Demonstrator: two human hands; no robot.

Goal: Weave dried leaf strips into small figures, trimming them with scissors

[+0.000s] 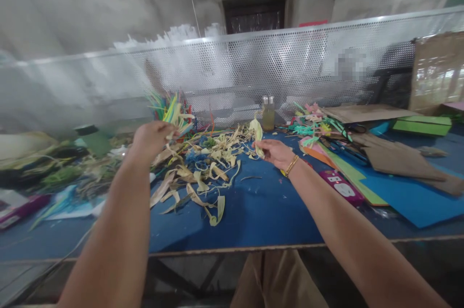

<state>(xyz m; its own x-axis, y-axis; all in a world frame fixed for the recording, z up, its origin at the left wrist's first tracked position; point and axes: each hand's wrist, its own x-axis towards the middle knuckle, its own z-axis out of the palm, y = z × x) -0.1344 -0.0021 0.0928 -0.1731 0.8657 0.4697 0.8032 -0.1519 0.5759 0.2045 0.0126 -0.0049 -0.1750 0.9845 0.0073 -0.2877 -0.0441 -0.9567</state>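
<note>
My left hand (154, 139) is closed, a little blurred, above the left side of the pile. Pale husk strips (186, 118) show at its fingertips, in front of a bunch of colourful thin sticks. Over the bare middle of the table, my right hand (276, 152) pinches a pale green-yellow corn husk (256, 135) between thumb and fingers, its broad end pointing up. A bracelet circles that wrist. Between and below the hands, a loose heap of dried corn husks (217, 171) spreads over the blue table (264, 216), with curled strips toward the front.
A lidded glass bottle (268, 113) stands at the back before a perforated metal screen (246, 66). Coloured paper sheets (409, 197), cardboard (398, 158) and a purple pack (340, 187) lie right. At left are a green jar (93, 141) and mixed fibres (61, 175).
</note>
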